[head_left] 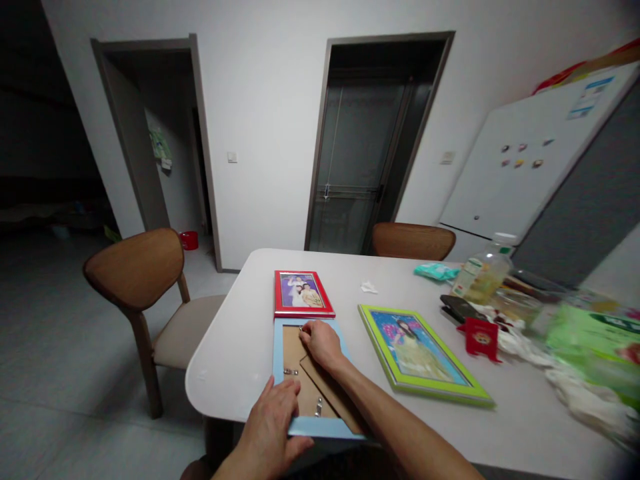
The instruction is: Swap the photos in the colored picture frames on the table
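blue frame (pixel 320 428) lies back up on the white table (pixel 235 360) at its near edge, directly under both of my hands. its brown backing board (pixel 294 355) faces me, the stand leg (pixel 334 401) running slantwise across it, partly under my right forearm. my right hand (pixel 323 341) is at the far end of the backing: fingers bent and drawn in, tips down at the far metal clip (pixel 301 328), just inside the blue border. cannot tell whether they grip the clip or only press it; my own knuckles hide most of the contact. my left hand (pixel 270 419) is at the near left corner, open, fingers slightly spread over the left border and reaching the edge of the backing, thumb out along the near border. so the frame sits between the two hands, the left one nearer my body. a second clip (pixel 291 372) shows on the left side of the board, just beyond the left fingertips; a third clip (pixel 319 407) sits near the near border, right of the left hand, with no finger on it. beyond the blue frame, close to its far edge, a red frame (pixel 305 312) lies picture up. to the right, apart from my right hand, a green frame (pixel 390 357) lies picture up, set at a slant. white scrap (pixel 369 287) farther off, between the two.
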`<state>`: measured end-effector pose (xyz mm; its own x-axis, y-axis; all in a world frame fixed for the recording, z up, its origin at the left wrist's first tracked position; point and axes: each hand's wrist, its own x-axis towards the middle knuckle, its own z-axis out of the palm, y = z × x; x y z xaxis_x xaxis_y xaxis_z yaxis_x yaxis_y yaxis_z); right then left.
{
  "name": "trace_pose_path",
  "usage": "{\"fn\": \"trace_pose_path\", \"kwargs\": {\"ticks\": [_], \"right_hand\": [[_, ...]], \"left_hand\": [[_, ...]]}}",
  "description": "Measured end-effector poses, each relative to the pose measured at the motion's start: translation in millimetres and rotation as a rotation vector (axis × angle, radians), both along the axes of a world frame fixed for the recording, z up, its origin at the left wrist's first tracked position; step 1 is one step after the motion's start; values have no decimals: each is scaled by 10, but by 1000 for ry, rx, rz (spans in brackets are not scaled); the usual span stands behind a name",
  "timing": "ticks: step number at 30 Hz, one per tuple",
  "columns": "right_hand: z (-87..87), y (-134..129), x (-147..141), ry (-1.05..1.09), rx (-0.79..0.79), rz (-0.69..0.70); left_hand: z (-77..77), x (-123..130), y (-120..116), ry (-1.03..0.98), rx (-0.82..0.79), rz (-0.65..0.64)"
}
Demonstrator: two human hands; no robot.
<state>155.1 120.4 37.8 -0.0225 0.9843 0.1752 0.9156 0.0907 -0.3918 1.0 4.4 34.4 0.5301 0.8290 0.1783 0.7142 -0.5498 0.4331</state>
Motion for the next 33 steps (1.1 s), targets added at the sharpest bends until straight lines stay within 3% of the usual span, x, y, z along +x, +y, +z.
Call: {"fn": "trace_pose_path", "kwargs": {"ticks": [8,20,33], "right_hand": [[-104,192,9,-12,-47,-134],[69,9,-42,45,-83,-147],[283,-29,-30,143,-165,-154]], "left_hand": [[-18,-3,-25,11,35,5],[-182,-44,-62,37,185,-58],[-49,-48,-68,83,239,-55]]}}
